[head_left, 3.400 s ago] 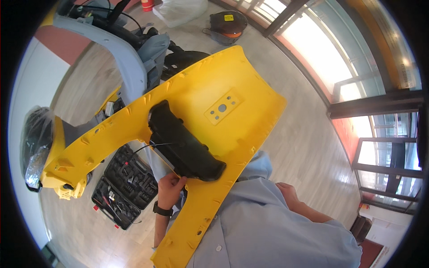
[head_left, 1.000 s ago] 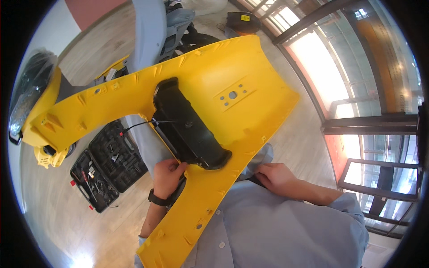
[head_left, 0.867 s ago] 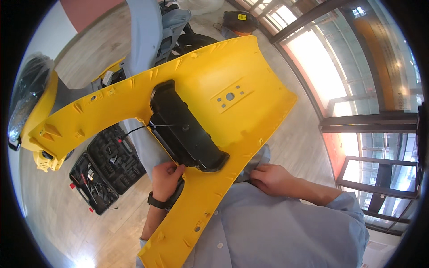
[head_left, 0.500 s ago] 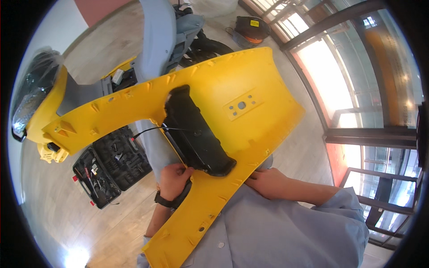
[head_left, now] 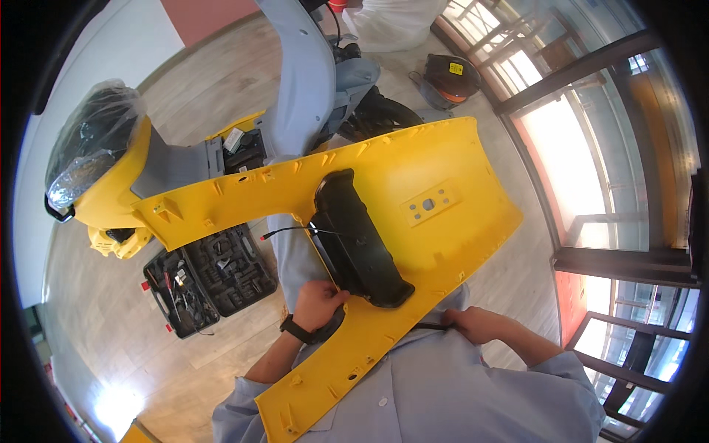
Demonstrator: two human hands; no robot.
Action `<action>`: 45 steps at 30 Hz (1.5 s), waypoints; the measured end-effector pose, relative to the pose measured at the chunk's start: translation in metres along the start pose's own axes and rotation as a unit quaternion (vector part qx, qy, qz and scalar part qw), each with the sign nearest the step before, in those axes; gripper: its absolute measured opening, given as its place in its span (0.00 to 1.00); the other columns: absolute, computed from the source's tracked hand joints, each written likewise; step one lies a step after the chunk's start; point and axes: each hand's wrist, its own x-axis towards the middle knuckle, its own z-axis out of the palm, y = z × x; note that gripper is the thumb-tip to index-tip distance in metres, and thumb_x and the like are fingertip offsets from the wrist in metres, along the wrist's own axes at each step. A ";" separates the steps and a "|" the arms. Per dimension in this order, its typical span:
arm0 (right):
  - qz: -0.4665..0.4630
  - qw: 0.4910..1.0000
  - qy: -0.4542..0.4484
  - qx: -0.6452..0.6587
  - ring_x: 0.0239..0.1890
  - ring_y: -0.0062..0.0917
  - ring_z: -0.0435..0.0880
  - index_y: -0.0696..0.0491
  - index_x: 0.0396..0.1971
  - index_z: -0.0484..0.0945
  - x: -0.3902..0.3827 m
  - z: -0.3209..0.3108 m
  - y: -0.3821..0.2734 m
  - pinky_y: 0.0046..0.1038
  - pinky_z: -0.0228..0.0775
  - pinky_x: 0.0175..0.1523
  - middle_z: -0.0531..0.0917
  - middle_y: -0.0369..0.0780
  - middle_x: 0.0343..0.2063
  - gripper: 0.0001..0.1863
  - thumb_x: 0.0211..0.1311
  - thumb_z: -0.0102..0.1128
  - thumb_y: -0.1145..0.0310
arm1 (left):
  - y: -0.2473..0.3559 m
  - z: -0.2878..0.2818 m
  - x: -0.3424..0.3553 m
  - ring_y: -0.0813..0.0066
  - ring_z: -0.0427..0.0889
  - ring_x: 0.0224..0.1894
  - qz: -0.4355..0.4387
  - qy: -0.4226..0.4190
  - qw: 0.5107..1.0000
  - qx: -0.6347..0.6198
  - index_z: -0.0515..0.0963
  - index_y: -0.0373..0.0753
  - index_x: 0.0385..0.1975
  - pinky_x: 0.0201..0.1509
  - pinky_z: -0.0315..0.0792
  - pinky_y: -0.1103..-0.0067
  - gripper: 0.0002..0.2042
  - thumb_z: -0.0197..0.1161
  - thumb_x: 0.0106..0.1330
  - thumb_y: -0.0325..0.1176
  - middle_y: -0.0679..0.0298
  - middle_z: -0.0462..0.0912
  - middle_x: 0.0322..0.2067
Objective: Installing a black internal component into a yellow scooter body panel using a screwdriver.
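Note:
A large yellow scooter body panel (head_left: 295,402) lies across my lap with its ribbed inner face up. Set in its opening is a black moulded housing (head_left: 362,244), from which a thin black cable (head_left: 288,229) with a red-tipped plug runs left. My left hand (head_left: 317,304), a black band at its wrist, is closed with thumb and fingers pinching the panel's edge beside the housing's lower end. Just off the panel's right edge, my right hand (head_left: 473,325) is closed on a thin dark rod (head_left: 430,325); the rod's other end is hidden under the panel.
An open black tool case (head_left: 236,273) rests on the floor at left. Beyond the panel stands a grey and yellow scooter (head_left: 295,81) with a plastic-wrapped seat (head_left: 96,148). A dark bag-like object (head_left: 450,77) sits farther back, near glazed doors (head_left: 613,148) on the right.
The whole view has shifted, so the scene sits lower and further right. My right hand has drawn away from the panel's edge, exposing the dark rod. My left hand keeps its place.

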 end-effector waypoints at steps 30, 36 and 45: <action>-0.055 0.997 0.038 0.042 0.41 0.50 0.84 0.52 0.44 0.80 -0.015 0.054 0.026 0.46 0.76 0.48 0.85 0.51 0.36 0.12 0.61 0.59 0.65 | 0.004 -0.008 0.021 0.47 0.78 0.23 0.039 -0.023 0.997 0.066 0.81 0.30 0.23 0.28 0.69 0.61 0.18 0.69 0.59 0.42 0.46 0.79 0.20; -0.058 0.996 -0.019 -0.071 0.36 0.50 0.83 0.54 0.36 0.80 -0.010 -0.034 -0.021 0.46 0.74 0.43 0.84 0.51 0.32 0.10 0.65 0.59 0.62 | -0.002 -0.013 0.017 0.46 0.81 0.27 -0.009 -0.013 0.999 0.048 0.83 0.31 0.24 0.32 0.73 0.62 0.17 0.69 0.59 0.44 0.46 0.81 0.23; -0.247 0.870 0.245 -0.349 0.24 0.40 0.83 0.50 0.31 0.77 0.104 -0.074 -0.136 0.40 0.74 0.27 0.80 0.42 0.20 0.14 0.66 0.61 0.54 | -0.006 0.003 0.022 0.44 0.82 0.30 0.028 0.033 0.999 0.016 0.85 0.34 0.24 0.38 0.76 0.59 0.18 0.69 0.56 0.46 0.45 0.82 0.25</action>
